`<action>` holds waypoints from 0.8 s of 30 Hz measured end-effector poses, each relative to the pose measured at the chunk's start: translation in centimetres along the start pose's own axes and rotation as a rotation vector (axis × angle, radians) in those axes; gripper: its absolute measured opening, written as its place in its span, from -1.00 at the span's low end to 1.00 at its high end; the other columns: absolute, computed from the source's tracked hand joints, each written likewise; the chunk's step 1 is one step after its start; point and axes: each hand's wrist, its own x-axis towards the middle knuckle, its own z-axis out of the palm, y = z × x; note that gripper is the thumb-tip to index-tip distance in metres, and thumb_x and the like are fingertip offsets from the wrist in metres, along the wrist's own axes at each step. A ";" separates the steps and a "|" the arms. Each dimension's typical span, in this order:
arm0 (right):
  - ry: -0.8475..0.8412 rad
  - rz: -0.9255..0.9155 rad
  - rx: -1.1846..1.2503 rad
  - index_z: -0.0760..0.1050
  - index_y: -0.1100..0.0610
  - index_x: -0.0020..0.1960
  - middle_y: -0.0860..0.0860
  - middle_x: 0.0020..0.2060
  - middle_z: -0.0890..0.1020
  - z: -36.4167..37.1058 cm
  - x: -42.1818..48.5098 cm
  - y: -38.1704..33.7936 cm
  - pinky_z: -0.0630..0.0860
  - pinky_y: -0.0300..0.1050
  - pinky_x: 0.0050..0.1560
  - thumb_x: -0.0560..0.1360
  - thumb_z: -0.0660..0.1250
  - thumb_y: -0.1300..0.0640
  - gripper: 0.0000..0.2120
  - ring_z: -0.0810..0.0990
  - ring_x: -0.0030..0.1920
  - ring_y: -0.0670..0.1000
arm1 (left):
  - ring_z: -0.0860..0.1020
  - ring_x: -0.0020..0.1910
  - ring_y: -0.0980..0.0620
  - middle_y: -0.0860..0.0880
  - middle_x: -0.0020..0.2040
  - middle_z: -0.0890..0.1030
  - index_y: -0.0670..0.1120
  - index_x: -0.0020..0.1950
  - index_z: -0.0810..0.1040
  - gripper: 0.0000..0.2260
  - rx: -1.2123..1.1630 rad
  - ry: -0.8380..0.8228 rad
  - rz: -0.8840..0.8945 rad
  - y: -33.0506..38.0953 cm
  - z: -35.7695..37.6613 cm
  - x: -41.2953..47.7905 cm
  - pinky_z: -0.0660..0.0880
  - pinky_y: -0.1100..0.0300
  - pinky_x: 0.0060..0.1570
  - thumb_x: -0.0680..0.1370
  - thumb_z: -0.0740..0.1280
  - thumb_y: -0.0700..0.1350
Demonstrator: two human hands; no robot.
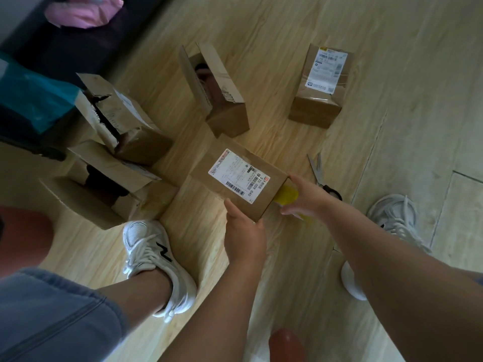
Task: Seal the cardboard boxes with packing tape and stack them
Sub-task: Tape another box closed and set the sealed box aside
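Observation:
A closed cardboard box with a white shipping label (236, 176) lies on the wooden floor in the middle of the view. My left hand (243, 231) grips its near corner, thumb on the top face. My right hand (304, 198) holds a yellowish roll of packing tape (287, 195) against the box's right end. A sealed labelled box (320, 87) stands at the far right. An open box (217, 90) stands behind the middle one, and two torn-open boxes (117, 118) (104, 184) sit at the left.
Scissors (321, 176) lie on the floor just right of my right hand. My white sneakers are planted at left (154, 259) and right (392, 218). A dark sofa with pink cloth (81, 14) and a teal bag (31, 97) fills the upper left.

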 end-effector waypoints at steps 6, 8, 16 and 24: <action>-0.029 0.018 -0.006 0.21 -0.01 0.57 -0.01 0.37 0.48 -0.5 0.0 -0.6 0.42 -0.05 0.24 0.36 0.60 0.07 -0.10 0.44 0.38 0.10 | 0.53 0.25 -0.03 -0.09 0.41 0.44 -0.03 0.62 -0.16 -0.27 -0.073 0.004 0.011 0.6 -1.0 0.4 0.50 0.17 0.06 0.63 0.27 -0.12; -0.003 -0.010 0.034 0.30 -0.02 0.52 -0.11 0.23 0.51 -1.2 -0.9 -1.2 0.40 -0.08 0.19 0.36 0.60 0.04 -0.18 0.47 0.33 0.05 | 0.51 0.29 -0.05 -0.10 0.42 0.44 -0.04 0.63 -0.12 -0.33 -0.060 0.001 0.062 1.0 -1.6 0.5 0.49 0.10 0.18 0.65 0.23 -0.12; 0.074 -0.113 0.138 0.56 -0.11 0.15 -0.17 -0.07 0.63 -4.6 -6.1 -5.5 0.48 -0.17 0.00 0.36 0.58 -0.10 -0.59 0.61 -0.01 -0.09 | 0.54 0.27 -0.06 -0.09 0.26 0.58 -0.09 0.56 0.25 -0.56 -0.159 0.001 0.154 2.9 -5.8 0.4 0.48 0.07 0.21 0.68 0.18 -0.07; 0.105 -0.006 0.111 0.50 0.07 0.32 0.05 0.08 0.62 -7.8 -10.1 -10.1 0.55 0.12 0.20 0.10 0.49 -0.46 -0.06 0.63 0.05 0.13 | 0.66 -0.02 -0.18 -0.15 0.04 0.66 -0.16 0.10 0.62 -0.81 -0.413 -0.038 0.061 4.7 -9.6 0.7 0.58 -0.10 0.09 0.62 0.30 -0.08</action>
